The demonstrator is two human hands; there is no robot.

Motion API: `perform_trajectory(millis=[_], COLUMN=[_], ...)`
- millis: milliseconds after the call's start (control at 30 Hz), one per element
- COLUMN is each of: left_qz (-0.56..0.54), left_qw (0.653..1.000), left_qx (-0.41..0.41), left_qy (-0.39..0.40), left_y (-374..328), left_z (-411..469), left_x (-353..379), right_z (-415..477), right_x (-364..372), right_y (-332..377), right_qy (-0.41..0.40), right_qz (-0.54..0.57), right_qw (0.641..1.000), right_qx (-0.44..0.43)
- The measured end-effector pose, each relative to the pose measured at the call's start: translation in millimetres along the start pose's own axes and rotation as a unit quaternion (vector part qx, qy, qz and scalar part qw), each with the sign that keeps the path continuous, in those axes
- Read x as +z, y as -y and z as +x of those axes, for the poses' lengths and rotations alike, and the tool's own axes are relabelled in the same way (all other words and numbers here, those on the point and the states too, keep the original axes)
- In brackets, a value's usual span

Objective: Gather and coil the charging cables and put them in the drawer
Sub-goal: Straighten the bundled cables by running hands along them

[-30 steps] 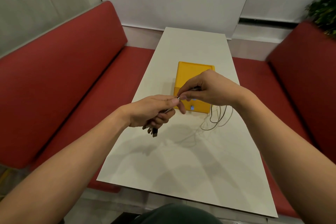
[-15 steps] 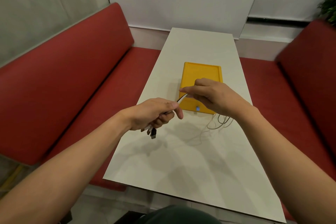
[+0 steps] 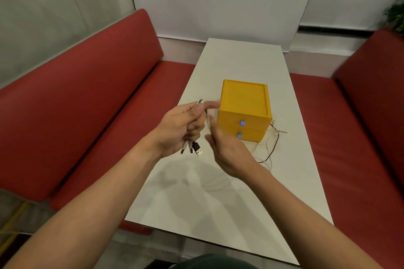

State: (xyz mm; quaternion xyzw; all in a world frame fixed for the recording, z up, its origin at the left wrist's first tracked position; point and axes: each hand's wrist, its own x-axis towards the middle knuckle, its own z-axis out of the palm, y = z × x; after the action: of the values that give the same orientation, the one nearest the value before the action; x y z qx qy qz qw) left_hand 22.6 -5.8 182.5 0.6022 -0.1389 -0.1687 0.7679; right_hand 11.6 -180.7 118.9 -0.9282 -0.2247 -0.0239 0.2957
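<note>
A yellow two-drawer box (image 3: 244, 102) stands mid-table, both drawers closed, each with a small blue handle. My left hand (image 3: 181, 129) grips a bundle of charging cables (image 3: 193, 148); their USB plugs stick out below the fist. White and black cable strands (image 3: 270, 148) run behind my right hand and trail on the table at the box's right front corner. My right hand (image 3: 227, 150) is raised just right of the left hand, in front of the lower drawer, palm turned left. Whether its fingers hold a strand is hidden.
The white table (image 3: 218, 199) is long and narrow, its near edge just ahead of me. Red padded benches (image 3: 87, 116) run along both sides. A green plant (image 3: 396, 15) shows at the far right.
My right hand has left the box top and dropped down in front of the drawers. My left hand rose with the cable bundle. The view has moved closer to the box.
</note>
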Motion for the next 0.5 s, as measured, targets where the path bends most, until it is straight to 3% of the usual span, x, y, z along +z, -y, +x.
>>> perform_trajectory(millis=[267, 500], left_qz=[0.014, -0.041], left_qw=[0.992, 0.993], left_qx=[0.015, 0.002], left_qy=[-0.124, -0.115], left_y=[6, 10], left_z=[4, 3], left_x=[-9, -6], right_z=[-15, -23], right_x=[-6, -21], right_y=[29, 32], right_qy=[0.112, 0.17], right_qz=[-0.018, -0.043], right_qw=[0.994, 0.984], right_qx=[0.002, -0.001])
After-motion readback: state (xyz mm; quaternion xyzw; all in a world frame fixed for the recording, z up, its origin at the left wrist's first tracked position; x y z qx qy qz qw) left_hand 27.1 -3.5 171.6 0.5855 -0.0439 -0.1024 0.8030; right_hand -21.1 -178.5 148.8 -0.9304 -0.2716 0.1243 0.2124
